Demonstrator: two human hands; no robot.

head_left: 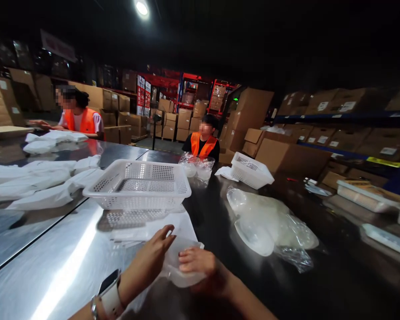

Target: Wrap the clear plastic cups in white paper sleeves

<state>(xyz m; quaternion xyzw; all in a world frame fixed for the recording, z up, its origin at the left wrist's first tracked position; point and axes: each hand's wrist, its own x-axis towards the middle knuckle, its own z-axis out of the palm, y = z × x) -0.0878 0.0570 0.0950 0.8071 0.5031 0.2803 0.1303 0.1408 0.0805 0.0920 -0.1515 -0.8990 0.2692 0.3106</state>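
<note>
A translucent white plastic container (186, 279), shallow and bowl-like, is low in the middle of the view above the metal table. My right hand (202, 262) grips its right side, fingers over the near wall and thumb hidden. At the container's left edge is my left hand (158, 244), its fingers bent and a small gap showing between thumb and index finger; I see nothing held there. White paper or sheet material (183, 221) lies beneath and beyond the hands. Just behind it stands a white perforated plastic basket (136, 202).
White wrapped bundles (40, 182) lie at left. To the right, clear bags (276, 222) hold translucent bowl-shaped pieces. A smaller white basket (251, 171) stands farther back. Two people in orange vests (203, 144) are across the table, one at far left. Cardboard boxes and shelves fill the background.
</note>
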